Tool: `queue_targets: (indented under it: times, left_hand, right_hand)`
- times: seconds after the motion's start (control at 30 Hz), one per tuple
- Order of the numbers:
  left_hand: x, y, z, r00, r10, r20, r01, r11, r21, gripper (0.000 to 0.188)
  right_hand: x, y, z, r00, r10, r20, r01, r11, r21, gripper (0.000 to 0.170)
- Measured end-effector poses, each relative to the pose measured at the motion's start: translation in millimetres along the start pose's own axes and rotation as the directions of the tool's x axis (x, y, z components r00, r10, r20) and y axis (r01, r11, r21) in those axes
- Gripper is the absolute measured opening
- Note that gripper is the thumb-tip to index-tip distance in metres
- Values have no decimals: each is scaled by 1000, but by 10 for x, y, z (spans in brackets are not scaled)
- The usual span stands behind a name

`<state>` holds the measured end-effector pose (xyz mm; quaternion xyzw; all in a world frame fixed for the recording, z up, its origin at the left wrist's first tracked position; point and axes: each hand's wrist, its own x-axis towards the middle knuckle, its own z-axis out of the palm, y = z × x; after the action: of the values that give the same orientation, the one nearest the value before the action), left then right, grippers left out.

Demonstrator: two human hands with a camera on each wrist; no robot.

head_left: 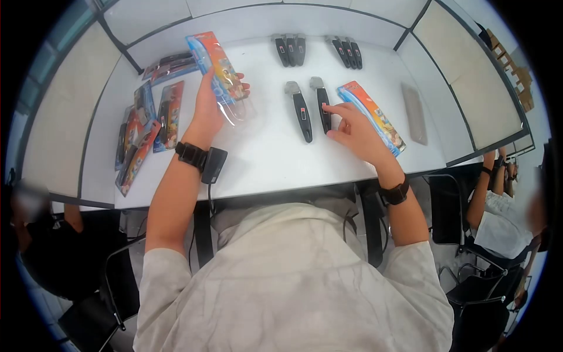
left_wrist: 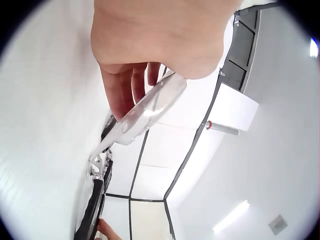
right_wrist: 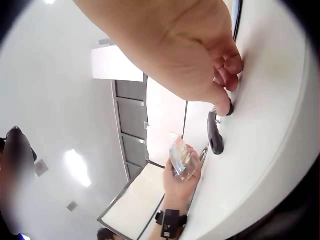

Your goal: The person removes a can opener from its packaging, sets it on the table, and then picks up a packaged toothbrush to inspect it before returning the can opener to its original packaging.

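Observation:
My left hand (head_left: pixel 214 97) holds up an orange-and-blue blister pack (head_left: pixel 214 58), thumb in front and fingers behind. Its clear plastic shell (left_wrist: pixel 145 117) shows no tool inside in the left wrist view. My right hand (head_left: pixel 358 132) touches a black-handled tool with a short metal head (head_left: pixel 321 97) lying on the table. The index fingertip is on the handle and the thumb at its lower end. A matching tool (head_left: pixel 302 114) lies just to its left, also seen in the right wrist view as a dark handle (right_wrist: pixel 215 135).
Two groups of three matching tools (head_left: pixel 288 50) (head_left: pixel 346 51) lie at the back. Several packed tools (head_left: pixel 138 132) are heaped at left. A blister card (head_left: pixel 370 117) lies by my right hand, with a clear plastic strip (head_left: pixel 414 112) beyond. Low panels (head_left: pixel 475 70) enclose the table (head_left: pixel 264 164).

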<state>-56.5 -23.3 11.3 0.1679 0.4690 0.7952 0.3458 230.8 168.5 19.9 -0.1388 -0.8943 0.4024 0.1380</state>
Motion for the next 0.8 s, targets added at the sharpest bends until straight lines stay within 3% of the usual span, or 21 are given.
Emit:
queue_targets:
  times: [0.47, 0.6, 0.7, 0.8]
  left_hand:
    - [34, -37, -33, 1000, 3, 23, -3, 1000, -31, 52]
    - [10, -15, 9, 1000, 26, 5, -25, 999, -28, 53]
    - [12, -21, -4, 999, 30, 17, -30, 999, -30, 54]
    - [7, -11, 4, 999, 38, 15, -38, 999, -29, 53]
  right_hand:
    - [100, -90, -26, 984, -151, 97, 173, 947, -272, 39]
    - [130, -255, 6, 967, -243, 76, 252, 870, -425, 46]
    - [150, -229, 116, 919, -347, 187, 393, 768, -505, 57]
    - [174, -109, 227, 934, -269, 235, 355, 775, -523, 67]
